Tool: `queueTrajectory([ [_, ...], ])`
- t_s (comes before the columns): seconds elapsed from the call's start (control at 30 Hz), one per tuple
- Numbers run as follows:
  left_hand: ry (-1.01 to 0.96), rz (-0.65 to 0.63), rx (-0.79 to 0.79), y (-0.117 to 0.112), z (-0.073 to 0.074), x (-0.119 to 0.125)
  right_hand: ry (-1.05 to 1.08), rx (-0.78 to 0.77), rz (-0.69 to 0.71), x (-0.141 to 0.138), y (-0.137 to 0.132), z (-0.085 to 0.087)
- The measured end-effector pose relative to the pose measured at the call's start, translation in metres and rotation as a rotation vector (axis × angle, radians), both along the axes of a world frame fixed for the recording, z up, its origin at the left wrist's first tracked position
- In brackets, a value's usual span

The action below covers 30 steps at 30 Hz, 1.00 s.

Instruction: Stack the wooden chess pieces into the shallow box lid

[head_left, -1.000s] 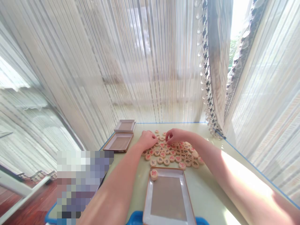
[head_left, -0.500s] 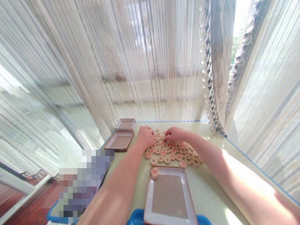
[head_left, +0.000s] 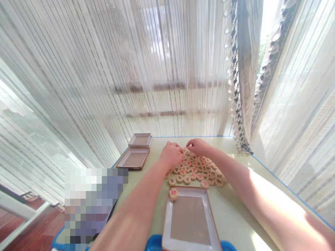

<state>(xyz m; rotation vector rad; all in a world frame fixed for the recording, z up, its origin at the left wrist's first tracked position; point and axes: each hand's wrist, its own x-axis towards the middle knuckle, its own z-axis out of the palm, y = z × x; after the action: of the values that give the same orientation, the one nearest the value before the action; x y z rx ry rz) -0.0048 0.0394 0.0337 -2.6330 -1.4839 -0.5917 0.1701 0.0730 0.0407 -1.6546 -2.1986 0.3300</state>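
Round wooden Chinese chess pieces (head_left: 193, 169) with red or black characters lie in a loose group on the pale green table. My left hand (head_left: 172, 154) rests along the group's left side, its fingers stretched forward and slightly bent against the pieces. At the far right side of the group is my right hand (head_left: 199, 147), its fingers curved down near the far pieces, with none visibly gripped. In front of me lies a shallow tray-like box part (head_left: 211, 219) with a brown rim. A single piece with a red character (head_left: 173, 194) sits on its far left corner.
Two more shallow box parts stand at the far left: a brown-rimmed one (head_left: 146, 160) and a pale one (head_left: 140, 134). Something blue (head_left: 154, 242) shows under the near tray. Striped curtains (head_left: 170, 69) hang behind the table. A blurred patch (head_left: 96, 205) covers the left edge.
My left hand has moved right, and pieces on that side have shifted right with it, closer together. My right hand has moved slightly up and farther off.
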Motion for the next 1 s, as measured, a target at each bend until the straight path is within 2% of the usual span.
queueTrajectory([
  [0.17,0.006,-0.031,-0.009,-0.003,0.001,0.008,0.207,0.083,-0.069,0.008,-0.014,0.033],
  [0.23,0.009,-0.035,-0.012,-0.004,0.001,0.01,0.222,0.087,-0.09,0.009,-0.022,0.043],
  [0.3,0.02,-0.056,-0.015,-0.003,0.001,0.011,0.183,0.072,-0.098,0.01,-0.03,0.046],
  [0.47,0.07,-0.168,-0.062,-0.004,0.002,0.014,0.013,0.006,-0.129,0.016,-0.051,0.028],
  [0.63,0.116,-0.194,-0.158,-0.006,-0.003,0.016,-0.072,0.142,-0.157,0.016,-0.071,0.0],
  [0.73,0.142,-0.191,-0.154,-0.004,-0.006,0.017,-0.12,0.148,-0.152,0.014,-0.077,-0.013],
  [0.83,0.156,-0.173,-0.12,-0.001,-0.008,0.017,-0.14,0.159,-0.155,0.015,-0.078,-0.019],
  [1.0,0.165,-0.142,-0.076,-0.003,-0.005,0.016,-0.132,0.131,-0.197,0.015,-0.078,-0.016],
])
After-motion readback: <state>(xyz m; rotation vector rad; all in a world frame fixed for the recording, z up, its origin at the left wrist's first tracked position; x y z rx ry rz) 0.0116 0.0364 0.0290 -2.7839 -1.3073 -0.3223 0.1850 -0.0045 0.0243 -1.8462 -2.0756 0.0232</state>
